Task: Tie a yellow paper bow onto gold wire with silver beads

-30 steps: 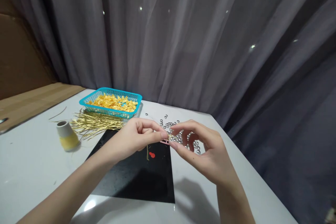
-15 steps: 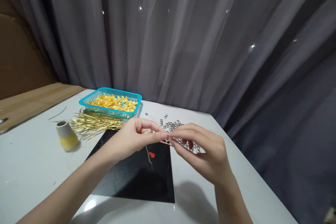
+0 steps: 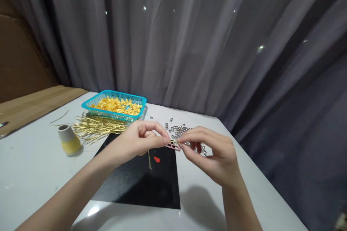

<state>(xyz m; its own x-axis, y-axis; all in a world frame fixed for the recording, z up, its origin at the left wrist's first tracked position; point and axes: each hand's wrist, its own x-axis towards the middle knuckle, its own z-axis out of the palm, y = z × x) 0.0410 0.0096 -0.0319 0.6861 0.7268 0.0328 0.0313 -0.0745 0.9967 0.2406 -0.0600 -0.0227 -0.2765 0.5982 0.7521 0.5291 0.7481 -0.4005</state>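
Gold strip (image 3: 174,141), bridging left fingers (image 3: 158,141) and right fingers (image 3: 195,136), pinched by both

No lettering (or number) can be read.

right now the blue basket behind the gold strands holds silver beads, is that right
Not quite: in the head view, the blue basket behind the gold strands holds yellow pieces; the silver beads lie loose on the white table near the right hand.

We see a grey curtain (image 3: 162,50) behind; a grey-and-yellow vase (image 3: 70,143) upright on the white tabletop (image 3: 29,169); brown cardboard (image 3: 24,57) at left.
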